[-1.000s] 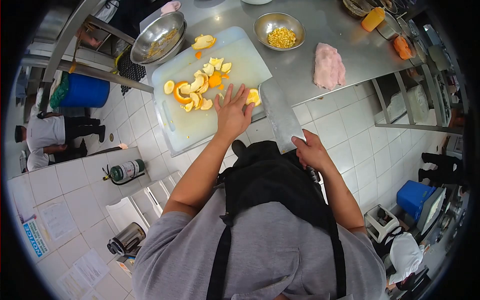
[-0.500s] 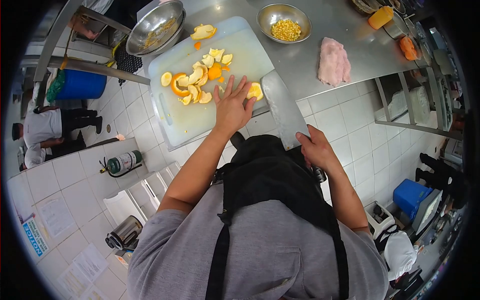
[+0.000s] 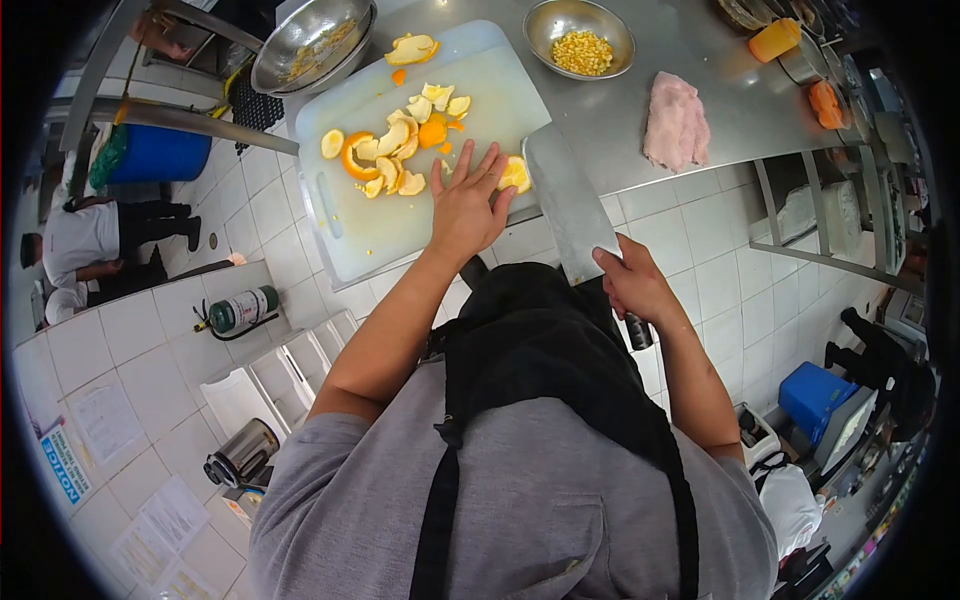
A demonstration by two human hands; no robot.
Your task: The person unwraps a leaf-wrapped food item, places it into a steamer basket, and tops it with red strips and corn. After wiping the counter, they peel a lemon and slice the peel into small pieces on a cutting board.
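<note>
A cleaver (image 3: 572,205) is in my right hand (image 3: 637,283), its broad blade angled up and left and its black handle end showing below the fist. The blade lies beside a peeled orange piece (image 3: 515,174) at the right edge of the white cutting board (image 3: 480,60). My left hand (image 3: 468,205) rests over the board with fingers spread, its thumb side next to that orange piece. Left of the fingers are several strips of orange peel (image 3: 390,148) and small orange scraps. Another peel piece (image 3: 412,48) sits at the board's far side.
A metal bowl of corn kernels (image 3: 580,50) and a pale pink piece of meat (image 3: 676,122) sit on the steel counter (image 3: 640,110). Stacked metal bowls (image 3: 315,50) stand at the board's far left corner. People are at both sides, away from the counter.
The view has shifted slightly, so the board and counter appear a little higher. More of the cleaver's black handle end shows below my right hand. My left hand stays spread over the board.
</note>
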